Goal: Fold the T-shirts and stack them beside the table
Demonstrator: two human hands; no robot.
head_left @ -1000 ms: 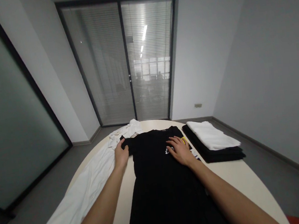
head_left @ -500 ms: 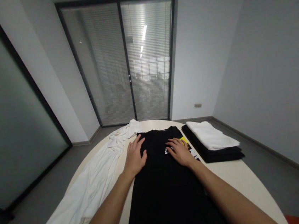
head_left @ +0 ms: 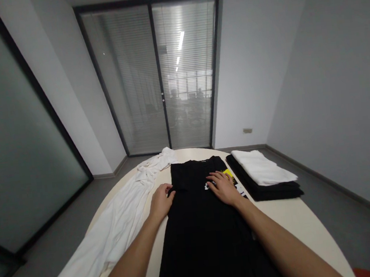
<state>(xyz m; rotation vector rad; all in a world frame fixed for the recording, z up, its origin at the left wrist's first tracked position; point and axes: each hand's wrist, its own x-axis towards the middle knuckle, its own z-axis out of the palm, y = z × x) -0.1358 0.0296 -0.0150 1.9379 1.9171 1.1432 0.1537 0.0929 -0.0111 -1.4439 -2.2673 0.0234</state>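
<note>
A black T-shirt (head_left: 205,237) lies lengthwise on the table, its neckline at the far end and its sides folded in. Part of a yellow and white print shows at its right edge. My left hand (head_left: 161,201) is at the shirt's left edge, fingers curled and thumb closed on the fabric, which lifts slightly there. My right hand (head_left: 223,187) lies flat with fingers spread on the upper right of the shirt, covering some of the print.
A crumpled white garment (head_left: 115,225) stretches along the table's left side and hangs over the edge. At the right is a stack of folded black clothes (head_left: 266,192) with a white folded garment (head_left: 262,168) on top. The round table (head_left: 293,224) is cream coloured.
My left hand has drawn back toward me and to the left, from lying spread on the shirt to gripping its left edge. My right hand has stayed in place.
</note>
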